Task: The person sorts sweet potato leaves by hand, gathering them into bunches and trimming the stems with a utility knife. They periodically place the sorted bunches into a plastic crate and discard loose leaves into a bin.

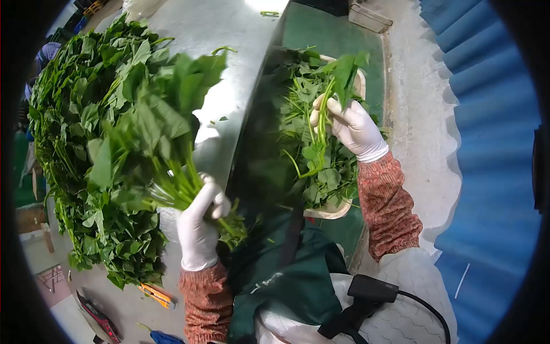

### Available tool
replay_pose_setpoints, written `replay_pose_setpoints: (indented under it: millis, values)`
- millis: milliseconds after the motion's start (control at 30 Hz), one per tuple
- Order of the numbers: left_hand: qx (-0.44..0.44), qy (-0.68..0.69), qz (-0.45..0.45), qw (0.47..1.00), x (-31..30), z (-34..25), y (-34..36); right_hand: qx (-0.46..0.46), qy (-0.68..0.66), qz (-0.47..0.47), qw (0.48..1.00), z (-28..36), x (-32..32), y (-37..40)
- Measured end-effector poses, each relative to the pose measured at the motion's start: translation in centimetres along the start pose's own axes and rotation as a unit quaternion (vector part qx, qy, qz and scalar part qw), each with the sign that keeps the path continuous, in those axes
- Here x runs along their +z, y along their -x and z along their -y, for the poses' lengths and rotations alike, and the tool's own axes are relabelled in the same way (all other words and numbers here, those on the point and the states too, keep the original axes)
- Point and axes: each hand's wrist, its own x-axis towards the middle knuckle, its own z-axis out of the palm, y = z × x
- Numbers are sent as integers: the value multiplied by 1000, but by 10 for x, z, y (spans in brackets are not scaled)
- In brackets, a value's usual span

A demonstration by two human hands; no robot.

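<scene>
My left hand (200, 223), in a white glove, is closed around the stems of a thick bunch of leafy greens (154, 143); the leaves fan out up and to the left and look blurred. In its white glove, my right hand (352, 126) pinches a few loose green stems (322, 120) with a leaf at the top. It is above a pale tub (360, 83) filled with leaves and stems (329, 178). Left of my left hand, a large heap of greens (74, 126) lies on the metal table (235, 31).
An orange box cutter (156, 295), a red and black knife-like tool (97, 315) and a blue object (166, 337) lie at the table's near left. A grey box (369, 17) stands at the far end of the green floor. Blue sheeting (492, 143) hangs along the right.
</scene>
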Motion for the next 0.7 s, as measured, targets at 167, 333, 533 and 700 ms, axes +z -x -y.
replay_pose_setpoints:
  millis: [167,333,533,700]
  values:
    - [-78,-43,49,995,33,23,-9,69,131,14,989,0,41,-1]
    - [-44,-103,97,989,39,48,-11,108,254,28,961,5,79,6]
    - [-109,23,90,990,23,48,-16,42,149,-40,987,-1,79,15]
    - [-126,24,57,990,28,53,-19,63,332,55,939,-24,66,37]
